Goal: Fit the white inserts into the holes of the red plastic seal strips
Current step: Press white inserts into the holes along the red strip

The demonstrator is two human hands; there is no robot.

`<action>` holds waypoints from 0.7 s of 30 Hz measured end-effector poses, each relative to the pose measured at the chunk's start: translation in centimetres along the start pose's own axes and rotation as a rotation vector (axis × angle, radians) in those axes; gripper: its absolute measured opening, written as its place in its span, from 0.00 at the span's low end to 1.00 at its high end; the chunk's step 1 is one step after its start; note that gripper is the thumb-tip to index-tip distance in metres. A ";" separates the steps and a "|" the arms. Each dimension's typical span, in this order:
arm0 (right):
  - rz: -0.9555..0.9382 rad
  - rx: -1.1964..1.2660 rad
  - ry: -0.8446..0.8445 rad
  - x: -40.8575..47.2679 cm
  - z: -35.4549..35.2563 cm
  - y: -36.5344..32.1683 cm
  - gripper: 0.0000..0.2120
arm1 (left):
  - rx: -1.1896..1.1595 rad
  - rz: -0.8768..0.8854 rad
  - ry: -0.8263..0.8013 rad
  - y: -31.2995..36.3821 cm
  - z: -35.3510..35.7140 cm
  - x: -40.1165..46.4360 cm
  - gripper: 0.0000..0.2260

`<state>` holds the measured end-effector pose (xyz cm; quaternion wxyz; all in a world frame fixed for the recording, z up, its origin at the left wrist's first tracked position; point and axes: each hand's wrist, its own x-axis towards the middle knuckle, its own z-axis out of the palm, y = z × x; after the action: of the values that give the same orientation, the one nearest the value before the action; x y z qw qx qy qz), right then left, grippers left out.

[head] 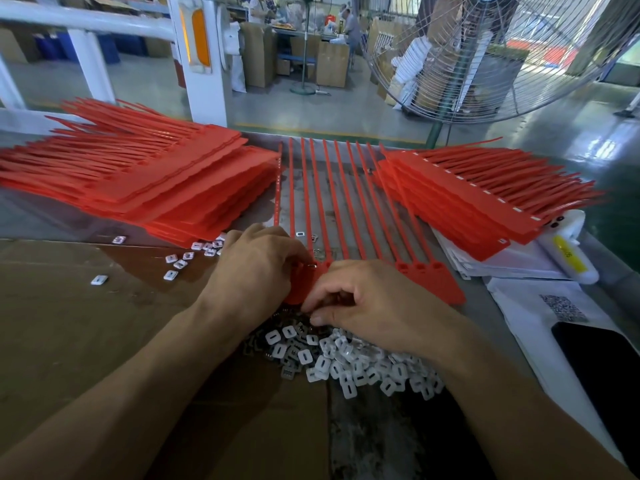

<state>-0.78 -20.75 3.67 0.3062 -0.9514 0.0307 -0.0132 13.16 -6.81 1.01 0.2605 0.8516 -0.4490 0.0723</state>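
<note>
1. Red plastic seal strips (pixel 332 202), joined in a row, lie on the grey tabletop (pixel 491 306) with their thin tails pointing away and their flat heads under both hands.
2. White square plastic inserts (pixel 349 358), each with a slot, sit heaped just in front of the strip heads; a few more lie scattered to the left.
3. To do this step well, I judge each insert should be squared to its hole before pressing, then pushed straight down until flush, while the other hand pins the strip flat.
4. Left hand (pixel 256 268) arches over the strip heads, fingers curled down, and seems to pinch a small metallic-looking piece at a hole; exactly what it is stays too small to tell.
5. Right hand (pixel 377 306) lies knuckles up, thumb and forefinger pinched at the heap's edge beside the red heads; whether an insert sits between them is hidden.
6. Stacks of red strips (pixel 145 178) flank the work on either side.
</note>
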 end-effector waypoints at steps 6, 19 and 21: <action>-0.015 -0.110 -0.006 0.1 0.5 -0.4 0.03 | -0.022 -0.006 -0.009 0.0 0.1 0.0 0.17; -0.077 -0.231 0.004 0.2 1.0 -0.8 0.02 | -0.045 -0.007 -0.017 0.0 -0.1 -0.1 0.15; -0.071 -0.206 0.005 0.2 1.0 -0.6 0.03 | -0.053 -0.005 -0.010 0.0 -0.2 -0.1 0.15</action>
<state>-0.50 -19.67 3.19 0.2060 -0.9783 -0.0012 -0.0232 13.10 -6.70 1.16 0.2810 0.8460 -0.4498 0.0554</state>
